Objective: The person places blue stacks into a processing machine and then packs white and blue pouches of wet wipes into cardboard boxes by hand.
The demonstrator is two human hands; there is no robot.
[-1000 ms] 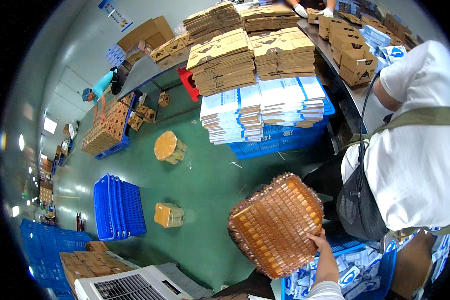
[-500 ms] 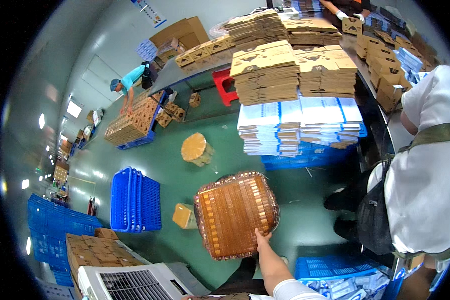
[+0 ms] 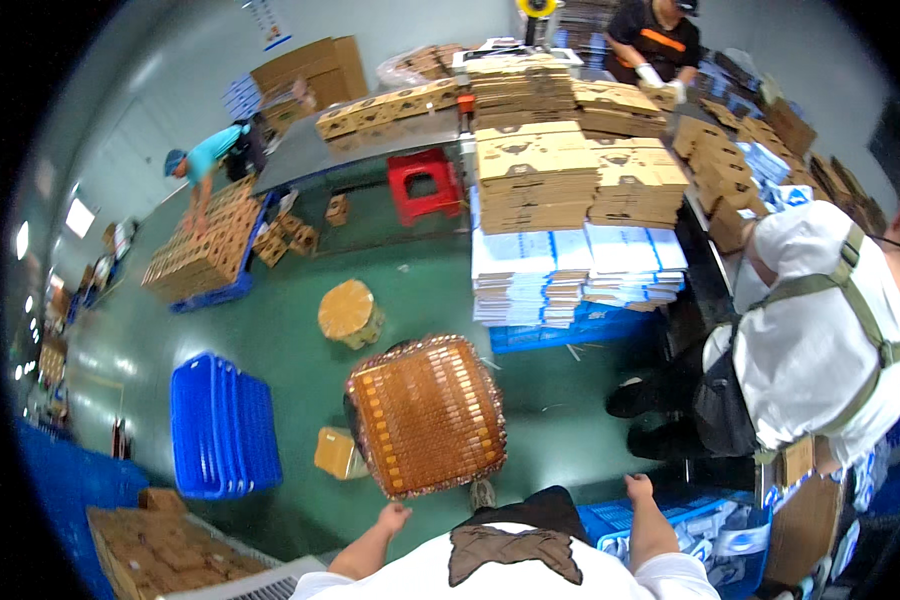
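Note:
A square seat cushion of brown wooden tiles with a beaded edge lies on top of a seat, which it mostly hides, in front of me. My left hand is just off its near left corner, fingers loosely curled and nothing visible in them. My right hand hangs above the blue crate of packets, well to the right of the cushion. Its fingers look curled, also with nothing seen in them. Neither hand touches the cushion.
Two tape-wrapped stools and a stack of blue baskets stand to the left. Ahead are flattened cartons on a blue pallet and a red stool. A co-worker in white stands close on the right.
My right hand has let go of the cushion's near edge and drawn back to the right. My left hand has come into view. The whole view has shifted, showing more of my body.

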